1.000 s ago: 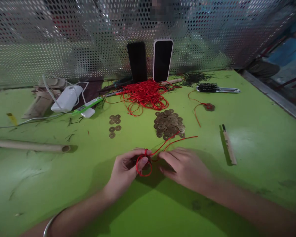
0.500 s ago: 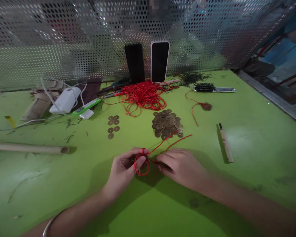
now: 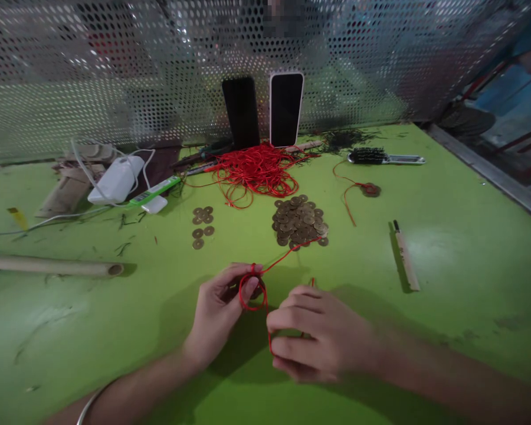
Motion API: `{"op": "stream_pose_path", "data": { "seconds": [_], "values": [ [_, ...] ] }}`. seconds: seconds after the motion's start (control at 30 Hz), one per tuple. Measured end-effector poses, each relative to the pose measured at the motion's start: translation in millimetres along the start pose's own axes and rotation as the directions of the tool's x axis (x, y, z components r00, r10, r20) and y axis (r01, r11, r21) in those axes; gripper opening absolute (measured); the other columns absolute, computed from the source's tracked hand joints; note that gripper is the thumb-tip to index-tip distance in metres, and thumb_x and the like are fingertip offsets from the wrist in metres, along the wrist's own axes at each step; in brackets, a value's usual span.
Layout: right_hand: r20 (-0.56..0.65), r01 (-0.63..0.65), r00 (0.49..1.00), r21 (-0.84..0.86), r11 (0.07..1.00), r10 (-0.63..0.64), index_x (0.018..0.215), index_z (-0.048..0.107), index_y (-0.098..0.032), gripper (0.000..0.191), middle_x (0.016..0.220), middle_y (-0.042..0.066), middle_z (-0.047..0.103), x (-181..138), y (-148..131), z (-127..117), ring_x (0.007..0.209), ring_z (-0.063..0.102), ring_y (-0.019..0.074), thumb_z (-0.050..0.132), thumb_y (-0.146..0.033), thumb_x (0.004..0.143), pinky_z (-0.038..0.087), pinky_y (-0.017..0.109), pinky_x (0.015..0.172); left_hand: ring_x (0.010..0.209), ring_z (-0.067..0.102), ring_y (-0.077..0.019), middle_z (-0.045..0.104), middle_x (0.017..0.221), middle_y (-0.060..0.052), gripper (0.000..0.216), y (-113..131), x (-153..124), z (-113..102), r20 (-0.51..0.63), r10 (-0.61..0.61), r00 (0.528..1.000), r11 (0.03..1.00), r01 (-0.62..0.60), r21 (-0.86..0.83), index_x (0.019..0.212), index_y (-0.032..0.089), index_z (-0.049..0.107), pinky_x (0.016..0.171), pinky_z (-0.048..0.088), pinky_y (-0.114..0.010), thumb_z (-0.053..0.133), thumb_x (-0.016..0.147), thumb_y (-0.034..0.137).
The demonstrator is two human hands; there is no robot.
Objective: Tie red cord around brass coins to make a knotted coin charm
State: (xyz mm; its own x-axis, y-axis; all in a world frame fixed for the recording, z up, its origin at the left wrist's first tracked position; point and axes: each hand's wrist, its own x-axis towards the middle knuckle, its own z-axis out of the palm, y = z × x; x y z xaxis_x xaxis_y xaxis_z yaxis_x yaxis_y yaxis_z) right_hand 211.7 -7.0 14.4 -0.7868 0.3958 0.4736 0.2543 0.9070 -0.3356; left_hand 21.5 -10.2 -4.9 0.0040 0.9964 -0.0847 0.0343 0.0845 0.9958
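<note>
My left hand (image 3: 223, 307) pinches a loop of red cord (image 3: 249, 290) just above the green table, with a dark coin partly hidden behind its fingertips. My right hand (image 3: 312, 333) is curled shut on the same cord, closer to me, and one short cord end sticks up beside its knuckles. The other strand runs from the loop up to the pile of brass coins (image 3: 300, 220). A tangle of red cord (image 3: 256, 169) lies behind that pile.
Several loose coins (image 3: 202, 225) lie left of the pile. A coin on a red cord (image 3: 370, 189), a black brush (image 3: 384, 157) and a small stick tool (image 3: 405, 257) are to the right. Two phones (image 3: 264, 110) lean on the perforated screen. A white charger (image 3: 115, 179) and bamboo tube (image 3: 53, 265) sit left.
My right hand has pulled back toward me with the cord, drawing one strand down and shrinking the loop. My left hand has stayed almost in place.
</note>
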Motion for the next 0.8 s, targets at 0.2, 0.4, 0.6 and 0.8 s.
{"op": "stream_pose_path", "data": {
  "seconds": [0.2,0.4,0.6,0.8],
  "values": [
    [-0.002,0.151,0.988,0.111,0.982,-0.152,0.075,0.062,-0.021,0.023,0.108,-0.005,0.064,-4,-11,7,0.087,0.055,0.0096,0.048,-0.030,0.090,0.045,0.025,0.071,0.082,0.064,-0.0122,0.069,0.091,-0.003,0.011,0,0,1,0.011,0.018,1.000,1.000,-0.018,0.008,0.089,0.019,0.069,0.073,0.055,-0.019,0.066,0.078,0.020],
    [0.013,0.185,0.982,0.088,0.979,-0.186,0.073,0.065,-0.022,0.024,0.109,-0.006,0.065,-7,-15,24,0.115,0.049,0.0131,0.047,-0.021,0.090,0.044,0.025,0.088,0.082,0.065,-0.0135,0.069,0.091,-0.004,0.011,2,-1,3,0.009,0.002,1.000,0.998,-0.003,0.065,0.088,0.018,0.069,0.073,0.056,-0.021,0.066,0.078,0.021],
    [0.068,0.113,0.991,-0.017,0.993,-0.112,0.076,0.063,-0.017,0.018,0.131,0.006,0.053,-6,-11,16,0.127,0.041,0.0231,0.051,-0.023,0.089,0.044,0.031,0.097,0.084,0.064,-0.0140,0.069,0.091,-0.003,0.013,2,-2,1,0.013,-0.005,1.000,0.998,0.004,0.064,0.089,0.020,0.070,0.073,0.056,-0.022,0.066,0.078,0.020],
    [-0.085,-0.158,0.984,-0.043,0.986,0.154,0.083,0.064,-0.014,0.012,0.138,0.015,0.043,-3,1,0,0.131,0.035,0.0248,0.055,-0.021,0.087,0.039,0.041,0.104,0.081,0.063,-0.0109,0.068,0.090,0.000,0.014,1,0,-2,0.048,0.004,0.999,0.995,-0.009,0.098,0.091,0.023,0.070,0.071,0.054,-0.018,0.065,0.078,0.018]
  ]
}}
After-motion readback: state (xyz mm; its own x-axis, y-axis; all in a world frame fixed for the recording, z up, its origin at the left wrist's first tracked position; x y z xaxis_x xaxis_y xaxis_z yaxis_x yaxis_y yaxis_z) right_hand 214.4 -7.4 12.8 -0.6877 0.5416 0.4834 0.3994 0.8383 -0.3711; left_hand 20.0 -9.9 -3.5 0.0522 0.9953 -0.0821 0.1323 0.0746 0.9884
